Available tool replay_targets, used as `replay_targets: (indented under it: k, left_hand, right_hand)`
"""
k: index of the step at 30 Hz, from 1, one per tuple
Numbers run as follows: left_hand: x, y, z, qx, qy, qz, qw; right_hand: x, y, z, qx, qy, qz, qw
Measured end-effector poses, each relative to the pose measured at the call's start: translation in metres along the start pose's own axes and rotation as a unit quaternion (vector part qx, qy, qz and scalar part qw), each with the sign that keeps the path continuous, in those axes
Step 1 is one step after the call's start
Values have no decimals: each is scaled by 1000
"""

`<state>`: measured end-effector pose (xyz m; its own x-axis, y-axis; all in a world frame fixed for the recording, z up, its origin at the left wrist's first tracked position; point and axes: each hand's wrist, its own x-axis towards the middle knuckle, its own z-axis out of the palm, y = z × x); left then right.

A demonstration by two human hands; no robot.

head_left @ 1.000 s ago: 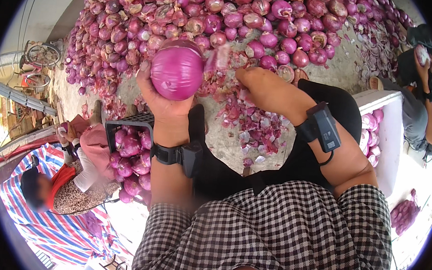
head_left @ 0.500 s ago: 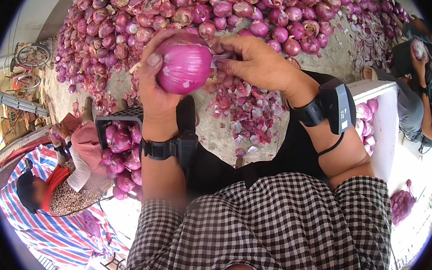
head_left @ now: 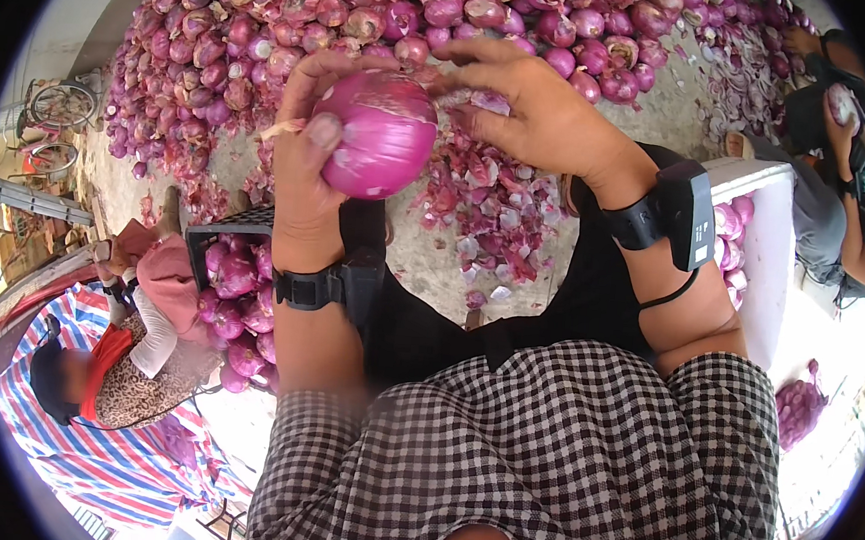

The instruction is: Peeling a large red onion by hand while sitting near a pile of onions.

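My left hand (head_left: 304,176) holds up a large red onion (head_left: 380,134), thumb across its front. My right hand (head_left: 539,112) is at the onion's upper right side, its fingertips pinching a strip of loose papery skin (head_left: 484,100). Both wrists carry black strapped devices. Under my hands lies a scatter of torn onion skins (head_left: 491,219) on the ground.
A big heap of red onions (head_left: 390,11) spreads across the ground ahead. A black crate (head_left: 217,230) of peeled onions stands at my left, a white box (head_left: 770,243) with onions at my right. One person sits at lower left, another at upper right holds an onion.
My left hand has turned the onion and kept it raised. My right hand has come to its upper right side and pulled skin away from it.
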<state>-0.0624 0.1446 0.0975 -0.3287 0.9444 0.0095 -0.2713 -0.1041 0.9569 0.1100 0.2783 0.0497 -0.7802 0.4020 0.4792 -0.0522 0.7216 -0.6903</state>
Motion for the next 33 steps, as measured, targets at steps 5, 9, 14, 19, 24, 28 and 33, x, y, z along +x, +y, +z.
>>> replay_targets:
  k: [5,9,14,19,24,28,33]
  left_hand:
    - [2,-9,-5,84,-31,61,994]
    - [4,-7,-11,200,-58,85,974]
    - [5,-1,1,297,-67,74,950]
    - [7,-4,-1,375,-88,94,918]
    - [8,-7,4,407,-95,131,899]
    - [7,-8,6,457,-89,154,871]
    - [6,-9,9,481,-86,167,856]
  right_hand:
    - [6,-15,-4,316,-68,150,934]
    - [6,-16,-5,276,-94,170,941]
    - [5,-19,-9,238,-141,218,936]
    - [3,-12,1,171,-129,171,962]
    - [2,-9,8,191,-109,184,958]
    - [1,-12,10,183,-108,211,954]
    - [2,-15,13,188,-119,232,947]
